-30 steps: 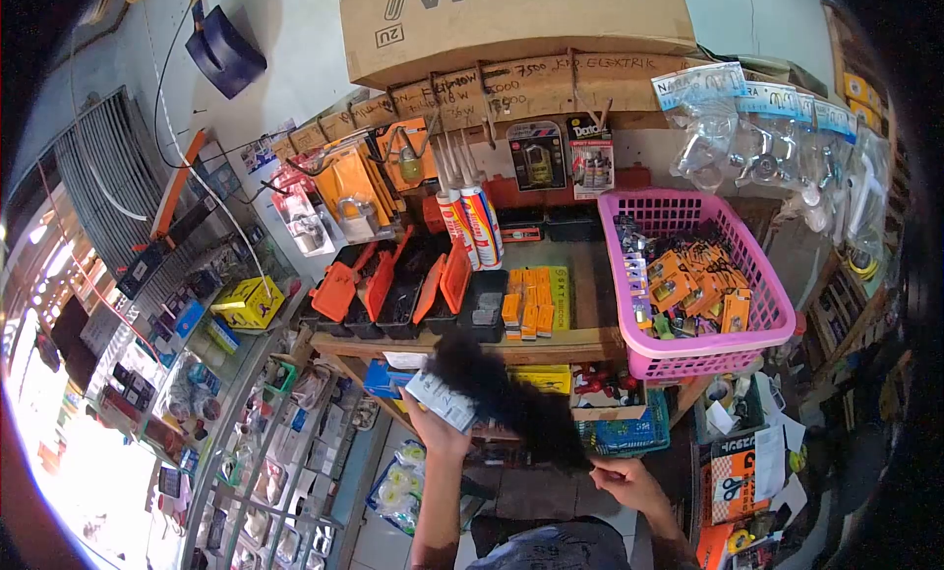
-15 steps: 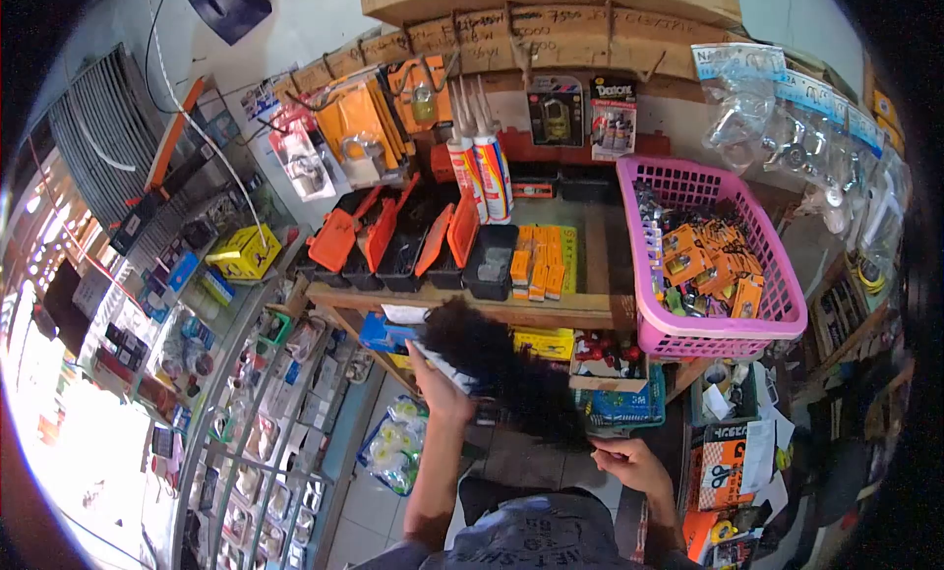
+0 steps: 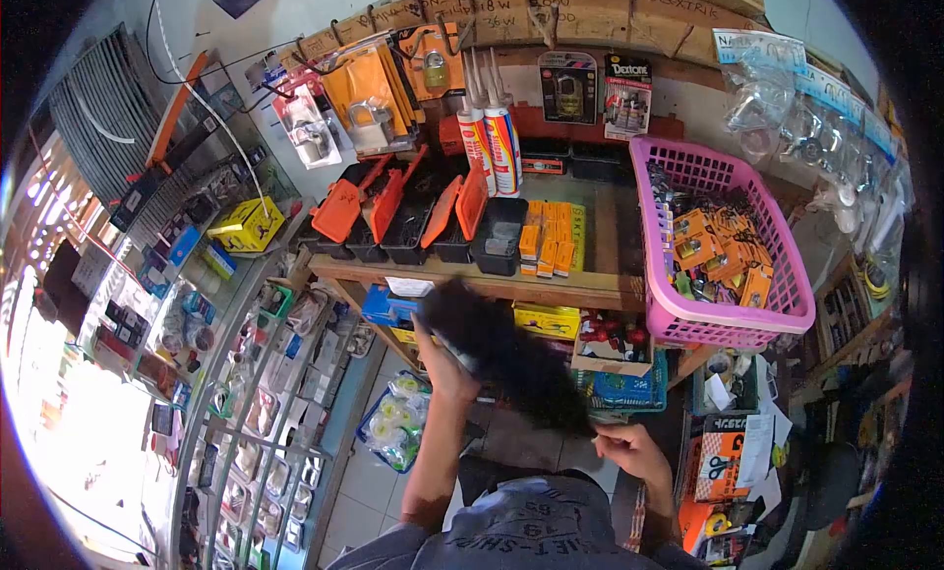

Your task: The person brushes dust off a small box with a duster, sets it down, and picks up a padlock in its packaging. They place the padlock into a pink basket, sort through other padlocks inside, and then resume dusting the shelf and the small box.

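A fluffy black duster (image 3: 511, 359) stretches diagonally between my two hands, in front of the wooden shelf. My left hand (image 3: 447, 368) is wrapped round its upper left end, where a pale part shows by the palm. At the duster's lower right end, my right hand (image 3: 627, 450) has its fingers closed on the tip or handle, which is mostly hidden. Above the duster, black bins with orange lids (image 3: 456, 221) and small orange boxes (image 3: 548, 238) stand on the shelf (image 3: 472, 280).
A pink basket (image 3: 728, 319) of orange packets stands at the right of the shelf. Two sealant tubes (image 3: 503, 152) stand behind the bins. Glass display shelves (image 3: 236, 403) run along the left. A tray of bagged items (image 3: 395, 422) is on the floor.
The view has shifted a little, so the shelf and basket sit slightly higher and further right. Both hands keep hold of the duster, which has barely moved.
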`<action>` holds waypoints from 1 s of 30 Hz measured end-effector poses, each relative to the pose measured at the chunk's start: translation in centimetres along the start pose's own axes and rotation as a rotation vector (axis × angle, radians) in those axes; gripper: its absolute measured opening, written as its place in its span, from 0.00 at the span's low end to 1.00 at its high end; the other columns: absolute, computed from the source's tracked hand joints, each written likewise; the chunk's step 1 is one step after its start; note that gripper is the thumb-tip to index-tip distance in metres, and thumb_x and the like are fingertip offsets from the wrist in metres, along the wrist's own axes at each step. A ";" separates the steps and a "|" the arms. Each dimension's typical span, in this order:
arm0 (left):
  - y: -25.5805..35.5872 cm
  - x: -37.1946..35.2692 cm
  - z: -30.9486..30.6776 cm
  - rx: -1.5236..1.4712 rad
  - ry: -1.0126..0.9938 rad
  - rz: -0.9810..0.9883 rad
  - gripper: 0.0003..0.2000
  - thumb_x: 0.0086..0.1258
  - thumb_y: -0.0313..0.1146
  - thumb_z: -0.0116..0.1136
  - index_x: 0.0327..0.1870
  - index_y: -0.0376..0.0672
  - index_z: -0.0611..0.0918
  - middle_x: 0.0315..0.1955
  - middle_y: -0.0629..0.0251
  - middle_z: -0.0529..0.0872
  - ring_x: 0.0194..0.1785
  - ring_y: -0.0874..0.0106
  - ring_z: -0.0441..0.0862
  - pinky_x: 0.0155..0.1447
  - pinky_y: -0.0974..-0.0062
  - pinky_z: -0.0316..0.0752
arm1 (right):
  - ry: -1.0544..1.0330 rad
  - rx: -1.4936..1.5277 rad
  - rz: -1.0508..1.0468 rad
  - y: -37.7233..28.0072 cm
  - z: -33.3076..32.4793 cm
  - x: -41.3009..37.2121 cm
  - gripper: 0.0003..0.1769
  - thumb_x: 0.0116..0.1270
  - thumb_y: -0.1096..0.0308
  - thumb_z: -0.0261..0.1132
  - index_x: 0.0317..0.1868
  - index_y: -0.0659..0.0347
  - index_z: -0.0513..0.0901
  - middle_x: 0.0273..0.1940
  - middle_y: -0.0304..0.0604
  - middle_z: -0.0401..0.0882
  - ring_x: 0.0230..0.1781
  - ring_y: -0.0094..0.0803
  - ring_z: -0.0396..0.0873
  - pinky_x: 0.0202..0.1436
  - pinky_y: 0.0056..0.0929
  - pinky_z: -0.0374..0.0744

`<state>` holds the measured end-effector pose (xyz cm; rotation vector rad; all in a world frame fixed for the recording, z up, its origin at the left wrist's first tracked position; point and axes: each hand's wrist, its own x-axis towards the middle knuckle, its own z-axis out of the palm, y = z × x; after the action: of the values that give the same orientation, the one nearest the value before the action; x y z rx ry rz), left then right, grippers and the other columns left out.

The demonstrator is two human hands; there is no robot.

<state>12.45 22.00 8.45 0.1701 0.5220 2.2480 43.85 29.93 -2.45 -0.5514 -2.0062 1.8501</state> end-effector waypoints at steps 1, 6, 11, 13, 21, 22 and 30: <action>0.0 -0.1 -0.5 0.001 0.001 0.002 0.31 0.76 0.60 0.38 0.65 0.44 0.73 0.55 0.56 0.81 0.59 0.56 0.78 0.66 0.53 0.70 | -0.002 0.001 0.000 0.1 0.1 0.0 0.21 0.66 0.80 0.64 0.60 0.66 0.79 0.36 0.40 0.84 0.35 0.20 0.80 0.41 0.22 0.79; 0.0 0.4 -1.5 0.061 0.010 0.041 0.33 0.76 0.62 0.35 0.70 0.44 0.66 0.65 0.47 0.72 0.66 0.47 0.70 0.69 0.50 0.66 | 0.051 0.069 0.019 -1.0 0.3 0.2 0.19 0.67 0.79 0.65 0.58 0.68 0.80 0.35 0.40 0.84 0.36 0.21 0.79 0.42 0.22 0.79; 0.7 1.1 -2.5 -0.025 -0.283 0.012 0.37 0.74 0.65 0.35 0.69 0.41 0.68 0.64 0.49 0.73 0.66 0.49 0.71 0.70 0.51 0.65 | 0.026 0.030 0.019 -1.3 -0.2 -0.1 0.17 0.68 0.77 0.64 0.57 0.69 0.80 0.35 0.40 0.84 0.35 0.21 0.79 0.41 0.23 0.79; 1.0 -0.2 0.2 0.014 -0.011 0.122 0.38 0.73 0.66 0.35 0.67 0.39 0.69 0.63 0.46 0.74 0.66 0.44 0.70 0.70 0.48 0.65 | 0.092 0.034 0.038 -1.7 -0.2 -0.3 0.17 0.68 0.77 0.64 0.57 0.69 0.80 0.34 0.40 0.84 0.35 0.21 0.78 0.40 0.23 0.79; 2.0 0.4 -2.4 0.022 -0.141 0.077 0.38 0.73 0.65 0.35 0.70 0.40 0.65 0.64 0.50 0.74 0.65 0.49 0.72 0.70 0.47 0.64 | -0.009 -0.057 0.030 -2.3 -1.1 -0.6 0.18 0.68 0.75 0.65 0.58 0.69 0.80 0.36 0.40 0.84 0.34 0.21 0.79 0.40 0.22 0.78; 2.2 0.8 -3.7 -0.034 -0.286 -0.043 0.35 0.75 0.62 0.34 0.71 0.41 0.65 0.65 0.53 0.74 0.66 0.53 0.72 0.71 0.48 0.63 | -0.113 -0.114 0.068 -2.2 -1.3 -0.7 0.19 0.68 0.76 0.64 0.59 0.68 0.80 0.36 0.40 0.84 0.35 0.21 0.79 0.40 0.22 0.78; 1.0 1.8 -6.3 -0.094 -0.335 -0.088 0.38 0.73 0.66 0.31 0.71 0.43 0.65 0.69 0.56 0.69 0.70 0.49 0.67 0.72 0.46 0.61 | -0.023 -0.011 0.020 -1.5 -0.2 -0.7 0.19 0.68 0.77 0.64 0.59 0.65 0.80 0.35 0.38 0.83 0.35 0.19 0.78 0.41 0.21 0.78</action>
<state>8.74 20.78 3.07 0.4565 0.2397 2.0954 44.46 29.62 -0.97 -0.5576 -2.0342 1.8657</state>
